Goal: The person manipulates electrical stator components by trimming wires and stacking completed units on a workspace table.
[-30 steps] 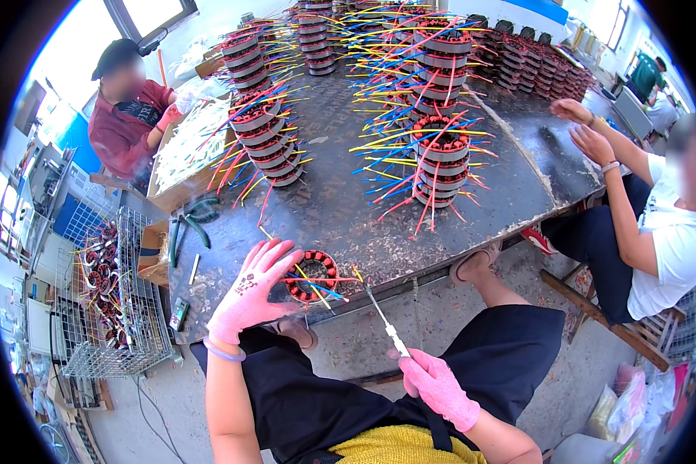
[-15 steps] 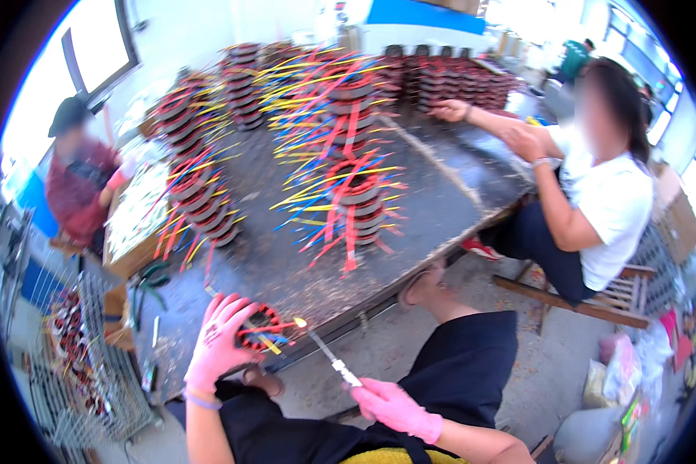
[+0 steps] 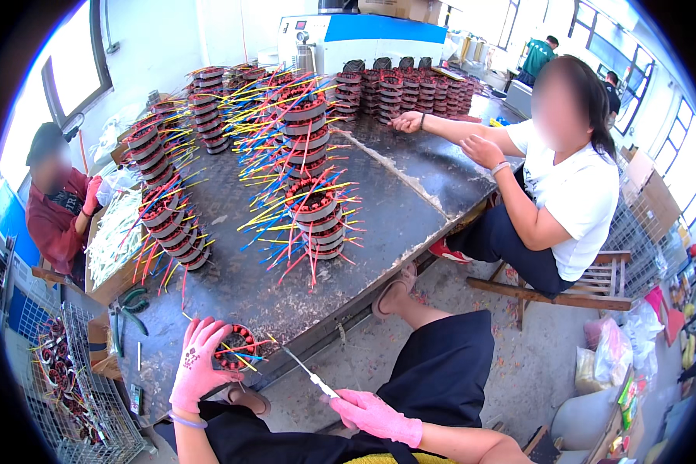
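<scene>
In a pink glove, my left hand grips a small stator ring at the near edge of the table. The ring has red inner teeth, with yellow, blue and red wires sticking out. My right hand, also gloved in pink, is closed around the white handle of a thin metal-shafted tool. The tool's tip points at the wires on the right of the ring; whether it touches them I cannot tell. A thin rod end shows just above my left fingers.
Stacked wired stators stand on the dark table. Green-handled pliers and a box of white strips lie to the left. A wire basket holds more parts. One co-worker sits right, another left.
The view has shifted, so most of the scene sits further left. Both hands keep their grips; the tool stays close to the ring's wires.
</scene>
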### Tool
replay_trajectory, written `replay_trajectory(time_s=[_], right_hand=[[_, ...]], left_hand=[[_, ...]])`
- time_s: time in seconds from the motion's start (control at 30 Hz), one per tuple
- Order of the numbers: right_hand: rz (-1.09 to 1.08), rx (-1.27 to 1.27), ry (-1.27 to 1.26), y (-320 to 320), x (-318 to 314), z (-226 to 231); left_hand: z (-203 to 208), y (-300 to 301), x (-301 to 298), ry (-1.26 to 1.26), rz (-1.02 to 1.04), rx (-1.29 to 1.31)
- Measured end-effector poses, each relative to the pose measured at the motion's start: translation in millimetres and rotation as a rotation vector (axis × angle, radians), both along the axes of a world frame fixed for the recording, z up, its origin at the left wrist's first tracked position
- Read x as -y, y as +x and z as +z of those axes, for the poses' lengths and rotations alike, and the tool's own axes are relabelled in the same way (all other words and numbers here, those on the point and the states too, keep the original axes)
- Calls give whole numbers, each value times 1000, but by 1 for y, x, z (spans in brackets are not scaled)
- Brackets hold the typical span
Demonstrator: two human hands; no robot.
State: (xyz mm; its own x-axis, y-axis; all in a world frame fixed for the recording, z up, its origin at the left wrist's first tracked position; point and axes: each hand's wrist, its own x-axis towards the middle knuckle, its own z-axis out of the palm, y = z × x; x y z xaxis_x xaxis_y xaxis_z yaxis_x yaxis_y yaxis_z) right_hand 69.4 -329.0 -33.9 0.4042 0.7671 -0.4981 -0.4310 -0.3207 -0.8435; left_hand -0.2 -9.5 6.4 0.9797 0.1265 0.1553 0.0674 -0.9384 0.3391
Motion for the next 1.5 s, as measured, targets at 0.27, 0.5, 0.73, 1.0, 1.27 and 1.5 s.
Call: replay_trajectory(time_s=[0.27, 0.5, 0.73, 1.0, 1.27, 1.5], right_hand=[[-37, -81, 23, -3, -2, -8], [-44, -27, 58, 0, 3, 5], [-52, 42, 27, -3, -5, -1], [-83, -90, 49, -4, 0, 5], [-43, -69, 15, 1, 0, 7], [-81, -111, 47, 2, -5, 11]], left_hand=[[5, 2, 3, -31, 11, -22], [-2, 3, 4, -14, -5, 7], [3, -4, -1, -35, 14, -1], [3, 3, -8, -81, -69, -20], [-1, -2, -8, -60, -37, -18], [-2, 2, -6, -75, -40, -11]])
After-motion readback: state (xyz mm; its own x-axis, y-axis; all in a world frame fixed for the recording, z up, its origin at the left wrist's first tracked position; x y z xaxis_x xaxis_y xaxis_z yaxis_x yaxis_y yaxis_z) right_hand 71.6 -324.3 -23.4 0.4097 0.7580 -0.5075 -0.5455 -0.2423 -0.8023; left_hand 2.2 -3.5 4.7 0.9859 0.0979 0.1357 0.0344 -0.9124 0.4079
